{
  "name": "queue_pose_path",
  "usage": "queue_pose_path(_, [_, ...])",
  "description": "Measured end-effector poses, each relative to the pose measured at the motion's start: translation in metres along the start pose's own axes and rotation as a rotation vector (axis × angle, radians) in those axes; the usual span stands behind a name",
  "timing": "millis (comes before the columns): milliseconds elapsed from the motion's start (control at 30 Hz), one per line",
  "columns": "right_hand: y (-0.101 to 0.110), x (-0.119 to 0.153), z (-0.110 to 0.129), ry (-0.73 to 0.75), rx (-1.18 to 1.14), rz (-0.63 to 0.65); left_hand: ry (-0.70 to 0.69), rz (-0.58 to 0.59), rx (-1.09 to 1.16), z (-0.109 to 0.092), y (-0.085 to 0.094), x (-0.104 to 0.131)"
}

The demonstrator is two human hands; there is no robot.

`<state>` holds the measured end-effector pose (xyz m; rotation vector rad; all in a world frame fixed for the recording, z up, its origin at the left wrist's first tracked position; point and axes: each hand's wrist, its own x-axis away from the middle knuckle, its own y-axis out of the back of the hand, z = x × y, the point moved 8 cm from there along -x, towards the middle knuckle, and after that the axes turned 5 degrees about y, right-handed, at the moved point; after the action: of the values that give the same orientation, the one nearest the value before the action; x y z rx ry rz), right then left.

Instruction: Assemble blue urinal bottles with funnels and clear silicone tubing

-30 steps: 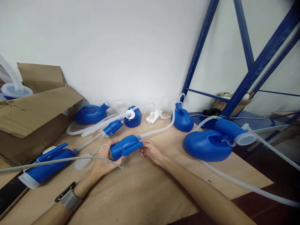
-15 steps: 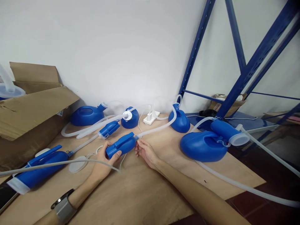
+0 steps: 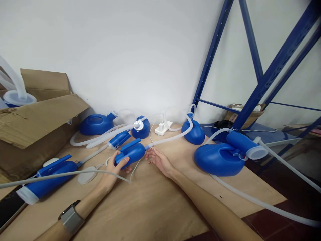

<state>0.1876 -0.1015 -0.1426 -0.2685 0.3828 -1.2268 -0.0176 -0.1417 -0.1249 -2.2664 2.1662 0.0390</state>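
Above the middle of the wooden table, my left hand (image 3: 119, 165) is wrapped round a small blue plastic part (image 3: 134, 152) with a raised handle strip. A translucent hose (image 3: 170, 138) joins its right end and runs to a blue bottle (image 3: 193, 131) near the wall. My right hand (image 3: 157, 160) is at that joint, its fingertips curled close below the hose end; what they pinch, if anything, is too small to make out. A thin wire loop shows just above those fingertips.
Blue bottles (image 3: 96, 124) and hoses lie along the wall by a white power strip (image 3: 163, 128). An open cardboard box (image 3: 45, 120) stands left, a larger blue bottle (image 3: 218, 160) right, before blue shelving (image 3: 260, 85). A grey cable crosses the left foreground.
The blue part in my left hand has turned slightly, and left fingertips now show beneath it. My right fingers have shifted a little at the joint. The whole view has moved slightly.
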Motion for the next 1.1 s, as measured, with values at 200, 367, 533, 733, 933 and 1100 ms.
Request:
queue_pose_path(200, [0.01,-0.006,0.001,-0.046,-0.302,-0.412,-0.32,-0.133,-0.649,-0.018,0.003,0.01])
queue_pose_path(367, [0.002,-0.031,0.008,-0.111,-0.558,-0.557,-0.477,-0.049,-0.757,-0.021,-0.014,0.022])
queue_pose_path(533, [-0.004,-0.057,0.012,-0.081,-0.517,-0.525,-0.407,-0.006,-0.798,-0.026,-0.011,0.02])
queue_pose_path(733, [-0.013,-0.064,0.007,-0.033,-0.492,-0.51,-0.079,0.022,-0.342,-0.022,-0.006,0.009])
queue_pose_path(933, [-0.013,-0.066,0.024,0.025,-0.473,-0.48,0.444,0.132,0.095,0.01,-0.022,-0.003])
queue_pose_path(1100, [-0.001,-0.065,0.028,0.009,-0.461,-0.517,0.463,0.218,0.104,0.003,-0.029,-0.004])
